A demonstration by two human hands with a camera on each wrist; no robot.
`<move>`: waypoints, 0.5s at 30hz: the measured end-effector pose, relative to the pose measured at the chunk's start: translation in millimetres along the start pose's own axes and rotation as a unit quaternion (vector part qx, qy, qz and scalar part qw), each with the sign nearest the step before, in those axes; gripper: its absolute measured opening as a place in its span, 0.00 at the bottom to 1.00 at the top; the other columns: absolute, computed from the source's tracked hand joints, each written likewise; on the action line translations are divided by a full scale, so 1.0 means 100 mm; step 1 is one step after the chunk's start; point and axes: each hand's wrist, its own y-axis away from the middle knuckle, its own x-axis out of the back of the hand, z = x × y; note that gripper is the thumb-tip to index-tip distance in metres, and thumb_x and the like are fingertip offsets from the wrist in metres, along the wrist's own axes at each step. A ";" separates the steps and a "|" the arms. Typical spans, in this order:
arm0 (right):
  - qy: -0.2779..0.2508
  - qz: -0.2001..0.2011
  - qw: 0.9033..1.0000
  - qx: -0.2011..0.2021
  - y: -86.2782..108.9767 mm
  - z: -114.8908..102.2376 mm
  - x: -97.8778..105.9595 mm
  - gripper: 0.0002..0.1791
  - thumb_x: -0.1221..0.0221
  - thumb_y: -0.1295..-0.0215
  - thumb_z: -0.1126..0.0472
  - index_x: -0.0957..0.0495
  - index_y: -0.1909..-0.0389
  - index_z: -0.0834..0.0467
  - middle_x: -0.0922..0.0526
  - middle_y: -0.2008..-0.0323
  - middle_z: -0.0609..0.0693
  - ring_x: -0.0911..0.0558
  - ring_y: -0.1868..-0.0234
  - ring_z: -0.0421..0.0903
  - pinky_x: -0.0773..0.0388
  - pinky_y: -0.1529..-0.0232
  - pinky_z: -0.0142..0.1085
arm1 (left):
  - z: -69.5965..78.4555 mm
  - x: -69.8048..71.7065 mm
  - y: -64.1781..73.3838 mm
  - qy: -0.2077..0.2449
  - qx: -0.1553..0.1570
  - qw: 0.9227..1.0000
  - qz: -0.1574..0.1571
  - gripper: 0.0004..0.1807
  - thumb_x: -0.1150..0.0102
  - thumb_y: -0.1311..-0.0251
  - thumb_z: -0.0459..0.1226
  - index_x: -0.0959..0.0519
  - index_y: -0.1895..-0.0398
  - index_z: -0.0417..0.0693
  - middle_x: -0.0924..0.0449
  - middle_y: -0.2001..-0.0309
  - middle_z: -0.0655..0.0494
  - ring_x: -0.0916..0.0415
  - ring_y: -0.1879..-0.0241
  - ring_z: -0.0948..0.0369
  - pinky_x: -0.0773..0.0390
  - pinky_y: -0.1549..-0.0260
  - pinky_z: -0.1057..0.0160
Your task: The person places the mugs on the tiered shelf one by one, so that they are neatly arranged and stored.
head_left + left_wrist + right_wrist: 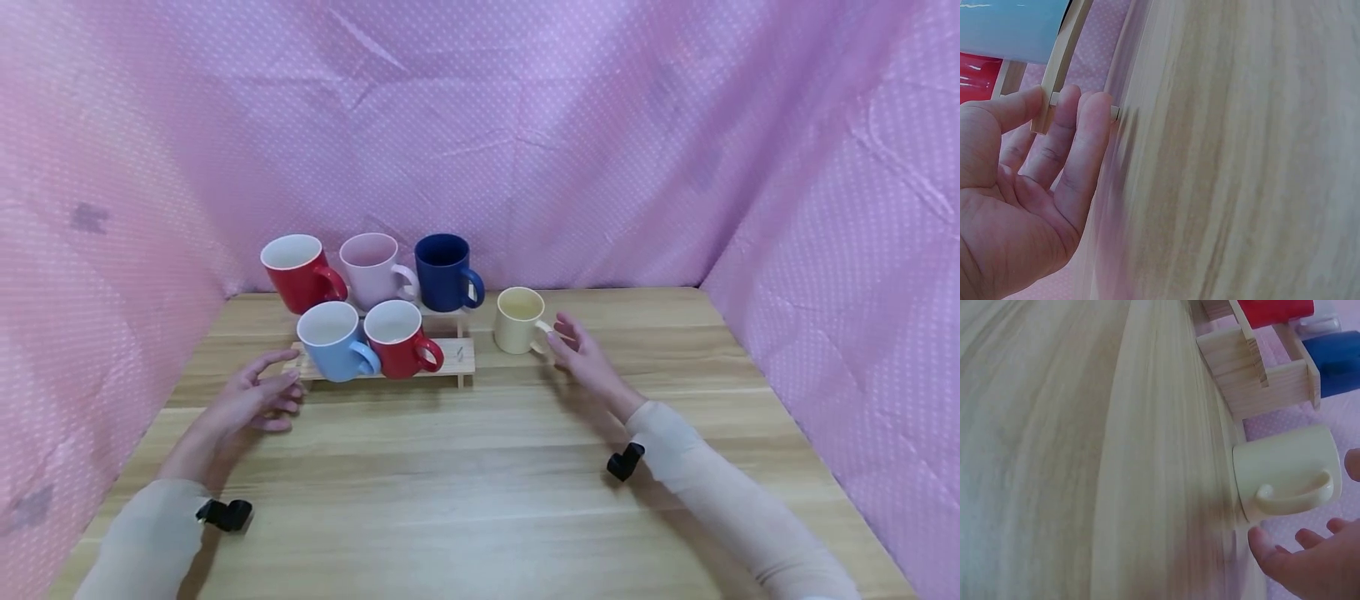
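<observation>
A pale yellow mug (516,332) stands upright on the table, right of a two-tier wooden rack (454,357). My right hand (588,358) is beside its handle, fingers spread. In the right wrist view, the hand (1313,562) looks apart from the yellow mug (1285,472). At the rack's left end is my left hand (251,398), fingers loosely bent. Up close, the left hand (1029,187) has its thumb and fingers on either side of the rack's end board (1060,62); firm contact cannot be made out.
On the rack's lower tier stand a light blue mug (330,342) and a red mug (397,342). The upper tier holds another red mug (296,275), a pink mug (371,271) and a dark blue mug (442,275). A pink dotted curtain (480,142) surrounds the wooden table (450,483).
</observation>
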 end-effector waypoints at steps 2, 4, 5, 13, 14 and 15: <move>-0.022 -0.003 1.000 -0.004 -0.02 0.04 0.03 0.39 0.47 0.21 0.51 0.54 0.20 0.60 0.45 0.24 0.64 0.39 0.27 0.62 0.29 0.34 0.53 | 0.01 -0.02 -0.03 -0.003 -0.001 1.000 0.000 0.36 0.43 0.28 0.53 0.44 0.22 0.59 0.17 0.54 0.46 0.17 0.61 0.54 0.13 0.62 0.47; -0.034 -0.001 0.999 -0.002 -0.04 0.05 0.06 0.38 0.47 0.21 0.52 0.53 0.20 0.62 0.43 0.25 0.65 0.36 0.28 0.63 0.28 0.35 0.53 | 0.01 -0.04 -0.07 -0.005 -0.004 1.000 0.000 0.37 0.43 0.29 0.53 0.44 0.22 0.59 0.17 0.53 0.46 0.17 0.60 0.54 0.13 0.61 0.47; -0.037 0.000 0.999 -0.003 -0.04 0.05 0.07 0.38 0.48 0.20 0.53 0.52 0.20 0.62 0.42 0.26 0.65 0.35 0.29 0.63 0.27 0.35 0.52 | 0.02 -0.05 -0.10 -0.004 -0.004 1.000 0.000 0.37 0.42 0.29 0.54 0.44 0.22 0.59 0.17 0.53 0.46 0.17 0.60 0.54 0.13 0.61 0.47; -0.063 -0.029 0.997 -0.018 -0.05 0.08 0.01 0.34 0.49 0.19 0.55 0.50 0.22 0.63 0.39 0.29 0.68 0.33 0.32 0.62 0.26 0.37 0.51 | 0.00 -0.05 -0.05 0.004 0.017 1.000 0.013 0.37 0.42 0.30 0.54 0.43 0.23 0.59 0.17 0.56 0.50 0.17 0.62 0.55 0.13 0.61 0.48; -0.063 -0.030 0.997 -0.018 -0.05 0.08 -0.01 0.34 0.49 0.19 0.55 0.49 0.22 0.63 0.39 0.30 0.68 0.33 0.32 0.62 0.25 0.37 0.50 | 0.00 -0.04 -0.03 0.002 0.016 1.000 0.014 0.37 0.42 0.29 0.54 0.43 0.22 0.59 0.17 0.56 0.51 0.17 0.62 0.55 0.13 0.61 0.48; -0.063 -0.033 0.997 -0.016 -0.06 0.07 -0.02 0.34 0.49 0.19 0.54 0.49 0.22 0.63 0.39 0.30 0.68 0.33 0.32 0.62 0.25 0.37 0.50 | 0.00 -0.02 -0.01 0.000 0.014 1.000 0.015 0.37 0.42 0.29 0.54 0.43 0.22 0.59 0.17 0.56 0.51 0.17 0.62 0.56 0.13 0.61 0.48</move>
